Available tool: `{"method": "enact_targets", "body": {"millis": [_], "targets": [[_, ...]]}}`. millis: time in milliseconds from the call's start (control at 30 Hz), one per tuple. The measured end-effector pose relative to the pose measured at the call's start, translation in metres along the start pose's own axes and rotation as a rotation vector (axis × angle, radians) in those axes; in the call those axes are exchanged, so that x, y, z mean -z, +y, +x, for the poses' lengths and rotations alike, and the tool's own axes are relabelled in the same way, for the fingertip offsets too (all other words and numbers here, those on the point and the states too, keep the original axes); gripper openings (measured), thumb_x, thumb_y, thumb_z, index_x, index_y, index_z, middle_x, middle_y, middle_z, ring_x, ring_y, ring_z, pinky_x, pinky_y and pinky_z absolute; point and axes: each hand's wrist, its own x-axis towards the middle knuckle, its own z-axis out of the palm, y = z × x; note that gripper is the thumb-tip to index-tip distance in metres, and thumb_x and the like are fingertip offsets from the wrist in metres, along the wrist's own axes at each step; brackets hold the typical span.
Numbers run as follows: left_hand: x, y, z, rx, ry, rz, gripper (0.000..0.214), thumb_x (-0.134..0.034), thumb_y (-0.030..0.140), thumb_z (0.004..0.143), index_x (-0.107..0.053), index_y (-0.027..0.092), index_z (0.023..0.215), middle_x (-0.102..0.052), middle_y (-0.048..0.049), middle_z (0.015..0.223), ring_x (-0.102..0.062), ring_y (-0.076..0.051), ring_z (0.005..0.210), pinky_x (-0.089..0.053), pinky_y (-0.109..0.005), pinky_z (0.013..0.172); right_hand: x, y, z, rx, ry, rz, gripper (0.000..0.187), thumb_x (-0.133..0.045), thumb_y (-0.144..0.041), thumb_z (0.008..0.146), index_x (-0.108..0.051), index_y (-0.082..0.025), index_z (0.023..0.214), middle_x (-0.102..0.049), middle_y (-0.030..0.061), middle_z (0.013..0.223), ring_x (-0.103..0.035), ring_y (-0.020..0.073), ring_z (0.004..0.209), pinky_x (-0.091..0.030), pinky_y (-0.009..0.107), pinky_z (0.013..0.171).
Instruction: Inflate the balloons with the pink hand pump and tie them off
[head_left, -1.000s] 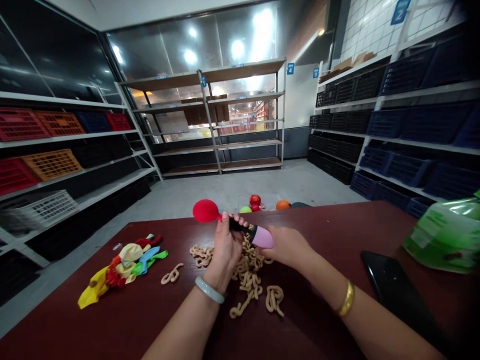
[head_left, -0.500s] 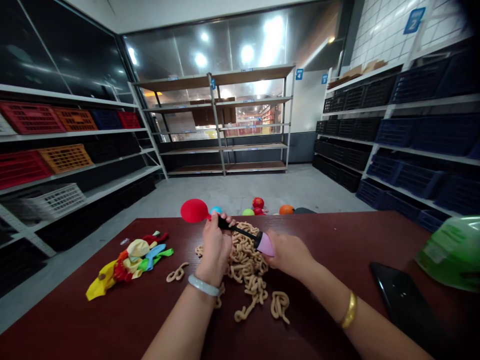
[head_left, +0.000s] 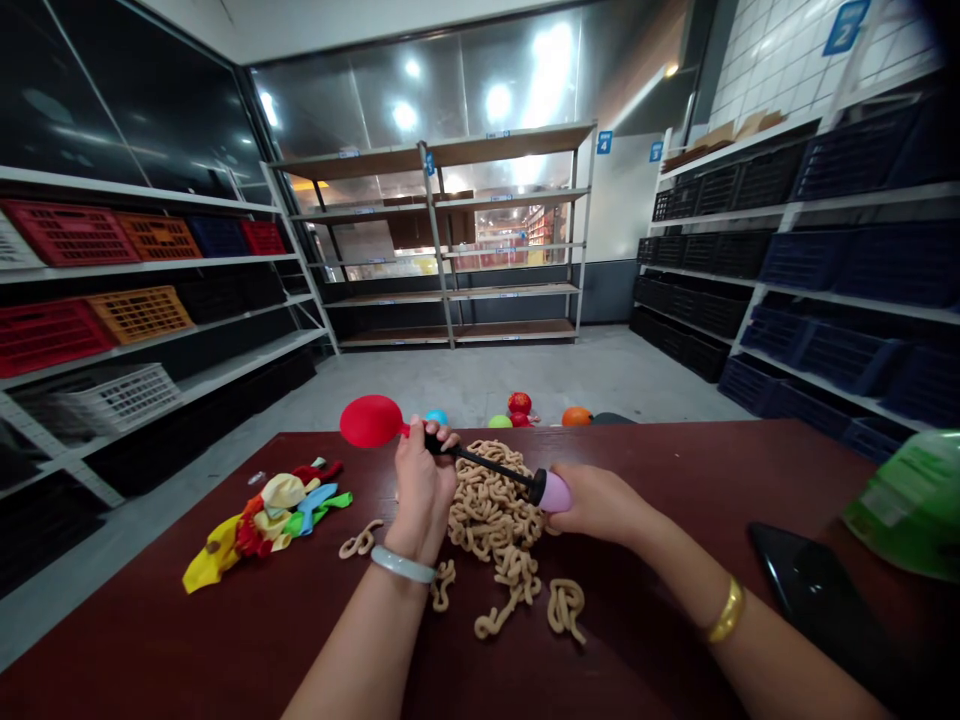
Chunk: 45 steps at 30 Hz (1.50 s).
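A partly inflated red balloon [head_left: 371,421] sits at the left end of a black hand balloon pump [head_left: 491,462]. My left hand [head_left: 426,485] is closed around the pump's black body, close to the balloon's neck. My right hand [head_left: 596,503] grips the pump's purple handle [head_left: 555,492], with the black shaft drawn out between the two hands. Beneath the pump lies a heap of tan, cord-like coils [head_left: 487,510], with a few loose coils beside it. Flat balloons [head_left: 281,510] in yellow, red, blue and green lie left of my left hand.
On the brown table [head_left: 645,640], a black phone [head_left: 806,575] and a green plastic package [head_left: 911,505] lie to the right. Inflated balloons [head_left: 519,404] show beyond the far edge. Shelves with crates [head_left: 139,305] line both sides; a shelf rack [head_left: 450,240] stands at the back.
My hands have moved apart: the left one leftward with the red balloon, the right one rightward with the purple handle. More of the pump's black shaft shows between them.
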Motion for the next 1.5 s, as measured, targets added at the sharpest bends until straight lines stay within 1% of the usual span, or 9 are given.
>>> {"method": "enact_targets", "body": {"millis": [233, 367, 533, 733, 867, 1033, 1267, 1367, 1500], "targets": [[-0.019, -0.045, -0.044, 0.082, -0.033, 0.093, 0.034, -0.074, 0.032, 0.081, -0.043, 0.02, 0.075, -0.045, 0.0047, 0.064, -0.045, -0.009, 0.053, -0.036, -0.021, 0.048, -0.006, -0.023, -0.004, -0.049, 0.043, 0.039, 0.038, -0.067, -0.046, 0.071, -0.062, -0.024, 0.101, -0.073, 0.0058, 0.096, -0.067, 0.0259, 0.085, -0.035, 0.029, 0.061], [-0.029, -0.054, -0.06, 0.115, -0.062, 0.099, 0.034, -0.073, 0.035, 0.083, -0.043, 0.02, 0.075, -0.045, 0.0045, 0.066, -0.045, -0.008, 0.053, -0.037, -0.022, 0.049, -0.005, -0.035, -0.006, -0.096, 0.083, 0.04, 0.037, -0.065, -0.046, 0.074, -0.06, -0.023, 0.102, -0.073, 0.0071, 0.094, -0.068, 0.027, 0.085, -0.034, 0.03, 0.061], [-0.027, -0.035, -0.043, 0.079, -0.067, 0.093, 0.033, -0.074, 0.033, 0.081, -0.044, 0.02, 0.077, -0.047, 0.0037, 0.067, -0.048, -0.01, 0.056, -0.039, -0.023, 0.051, 0.001, -0.035, -0.008, -0.092, 0.101, 0.006, 0.038, -0.061, -0.052, 0.077, -0.06, -0.023, 0.101, -0.073, 0.0078, 0.092, -0.068, 0.0282, 0.085, -0.034, 0.03, 0.061], [-0.002, 0.007, 0.004, -0.026, 0.097, 0.087, 0.025, -0.065, 0.025, 0.087, -0.043, 0.02, 0.076, -0.047, 0.0044, 0.063, -0.046, -0.009, 0.052, -0.035, -0.022, 0.048, -0.003, -0.019, -0.004, -0.027, 0.087, -0.058, 0.035, -0.064, -0.05, 0.073, -0.061, -0.025, 0.098, -0.073, 0.0064, 0.089, -0.068, 0.0276, 0.081, -0.032, 0.031, 0.059], [0.008, 0.016, 0.017, -0.077, 0.137, 0.097, 0.022, -0.061, 0.021, 0.089, -0.042, 0.02, 0.077, -0.046, 0.0052, 0.061, -0.046, -0.009, 0.051, -0.035, -0.021, 0.048, -0.004, -0.013, -0.005, -0.004, 0.104, -0.066, 0.032, -0.065, -0.045, 0.07, -0.062, -0.025, 0.094, -0.072, 0.0053, 0.086, -0.067, 0.026, 0.076, -0.029, 0.031, 0.057], [0.008, -0.009, 0.004, -0.053, 0.091, 0.098, 0.03, -0.069, 0.025, 0.084, -0.04, 0.021, 0.078, -0.046, 0.0057, 0.063, -0.046, -0.008, 0.051, -0.034, -0.021, 0.047, -0.003, -0.013, -0.008, 0.007, 0.115, -0.102, 0.029, -0.065, -0.045, 0.07, -0.061, -0.024, 0.09, -0.073, 0.0053, 0.085, -0.067, 0.0254, 0.073, -0.028, 0.031, 0.056], [-0.014, -0.051, -0.052, 0.105, 0.018, 0.128, 0.033, -0.074, 0.034, 0.081, -0.045, 0.019, 0.075, -0.047, 0.0043, 0.065, -0.048, -0.009, 0.055, -0.04, -0.022, 0.05, -0.004, -0.026, -0.01, -0.038, 0.083, -0.055, 0.033, -0.066, -0.044, 0.072, -0.06, -0.023, 0.096, -0.073, 0.0064, 0.091, -0.069, 0.0272, 0.082, -0.034, 0.03, 0.059], [-0.02, -0.057, -0.063, 0.127, 0.023, 0.132, 0.034, -0.076, 0.034, 0.079, -0.046, 0.019, 0.073, -0.048, 0.0038, 0.065, -0.049, -0.009, 0.055, -0.04, -0.022, 0.05, -0.007, -0.032, -0.01, -0.059, 0.087, -0.021, 0.033, -0.065, -0.046, 0.073, -0.059, -0.023, 0.097, -0.074, 0.0068, 0.092, -0.069, 0.0274, 0.082, -0.034, 0.03, 0.059], [-0.017, -0.05, -0.052, 0.118, 0.014, 0.156, 0.033, -0.076, 0.035, 0.079, -0.047, 0.018, 0.074, -0.05, 0.0035, 0.065, -0.049, -0.01, 0.054, -0.039, -0.022, 0.048, -0.011, -0.034, -0.007, -0.06, 0.11, 0.007, 0.034, -0.064, -0.046, 0.075, -0.059, -0.024, 0.1, -0.074, 0.0064, 0.092, -0.069, 0.0274, 0.081, -0.034, 0.03, 0.059]]}}
